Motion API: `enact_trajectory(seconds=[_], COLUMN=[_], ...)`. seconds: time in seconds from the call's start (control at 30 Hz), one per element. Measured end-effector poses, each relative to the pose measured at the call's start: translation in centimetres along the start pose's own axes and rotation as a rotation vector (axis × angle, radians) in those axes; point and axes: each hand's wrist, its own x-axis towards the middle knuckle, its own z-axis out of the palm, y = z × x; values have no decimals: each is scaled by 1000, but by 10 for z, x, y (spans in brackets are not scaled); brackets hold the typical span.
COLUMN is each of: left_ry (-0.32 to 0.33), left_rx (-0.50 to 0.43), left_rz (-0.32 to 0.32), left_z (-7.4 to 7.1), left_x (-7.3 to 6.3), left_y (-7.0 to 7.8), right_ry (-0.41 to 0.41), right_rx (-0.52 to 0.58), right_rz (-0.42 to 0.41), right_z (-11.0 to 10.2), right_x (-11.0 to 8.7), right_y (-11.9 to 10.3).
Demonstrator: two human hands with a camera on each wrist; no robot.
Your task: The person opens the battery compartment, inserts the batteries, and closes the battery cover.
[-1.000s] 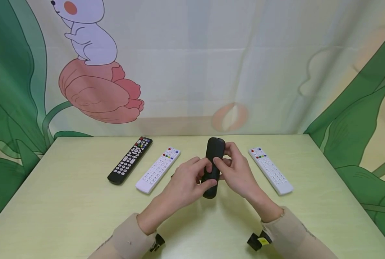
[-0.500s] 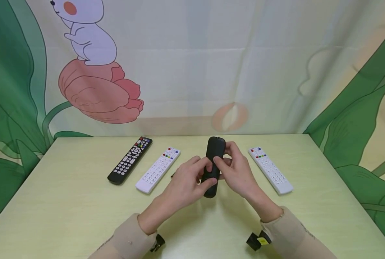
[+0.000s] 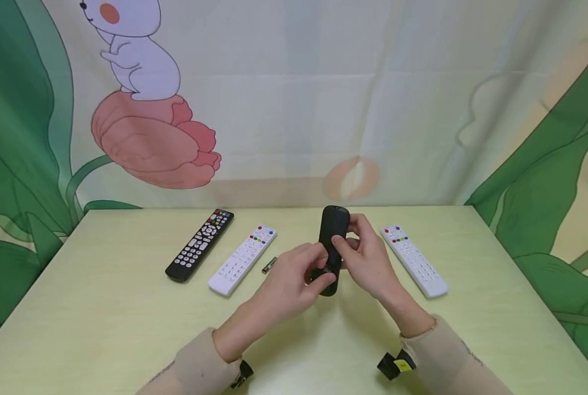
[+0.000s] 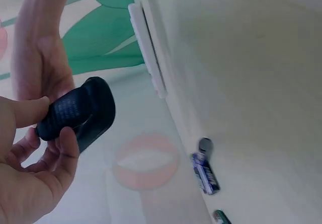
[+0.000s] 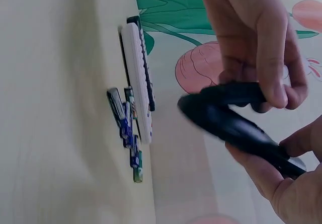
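A black remote control (image 3: pixel 334 222) is held back side up over the middle of the table. My right hand (image 3: pixel 368 266) grips its upper part, thumb on the back and fingers along the far edge. My left hand (image 3: pixel 294 280) pinches the battery cover (image 5: pixel 239 92) between thumb and fingers near the remote's lower end. In the right wrist view, the cover tilts away from the remote's body with a wedge-shaped gap between them. From the left wrist, the cover's lettered surface (image 4: pixel 68 105) shows between the left fingers. Those fingers hide part of the remote in the head view.
Another black remote (image 3: pixel 200 245) and a white remote (image 3: pixel 242 259) lie on the left. A second white remote (image 3: pixel 414 261) lies on the right. One battery (image 3: pixel 269 265) shows beside my left hand; several batteries (image 5: pixel 128 126) lie together in the right wrist view.
The black remote and both hands have shifted slightly right, the remote also a little up in the view. A gap now shows near the left fingertips, and a battery behind the left hand has become visible.
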Motion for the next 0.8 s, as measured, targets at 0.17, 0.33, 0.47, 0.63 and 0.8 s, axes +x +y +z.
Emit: enact_trajectory(seconds=[0.17, 0.33, 0.47, 0.63, 0.8], left_ry=[27, 25, 7, -16, -33], left_rx=[-85, -181, -258, -290, -316], left_rz=[16, -22, -80, -132, -161], left_z=[-2, -6, -9, -11, -12], left_x=[2, 1, 1, 0, -1], left_y=[0, -4, -5, -6, -6], right_ry=[-4, 11, 15, 8, 12], right_rx=[37, 59, 71, 73, 69], right_rz=[17, 33, 47, 54, 57], right_z=[-7, -10, -11, -10, -10], right_x=[1, 3, 3, 3, 2], right_y=[-6, -6, -5, -1, 1])
